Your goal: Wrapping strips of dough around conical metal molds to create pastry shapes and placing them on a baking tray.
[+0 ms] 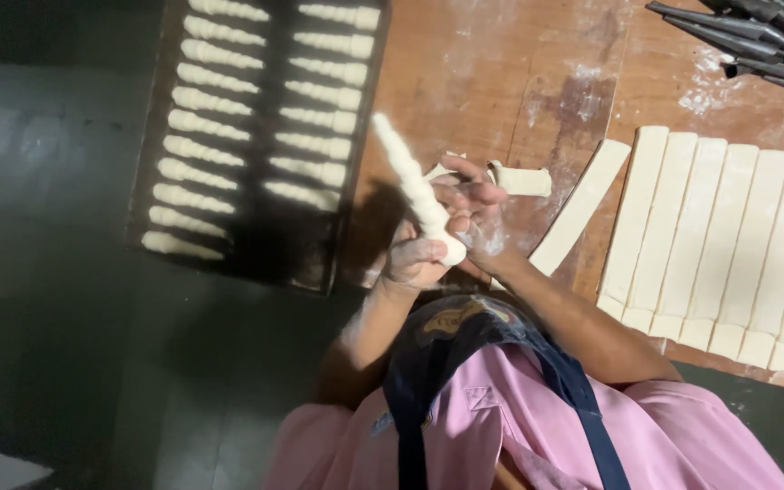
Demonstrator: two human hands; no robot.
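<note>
While wrapped cone point(415, 186) points up, fingers point(457, 195) pinch base.

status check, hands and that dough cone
Left hand grips wide end of dough-wrapped cone. Right hand at its side, fingers on dough. Nothing in the way.

One dark tray point(369, 163) holds sixteen wrapped dough cones point(229, 109); ten dough strips point(728, 245) lie on the table
</note>
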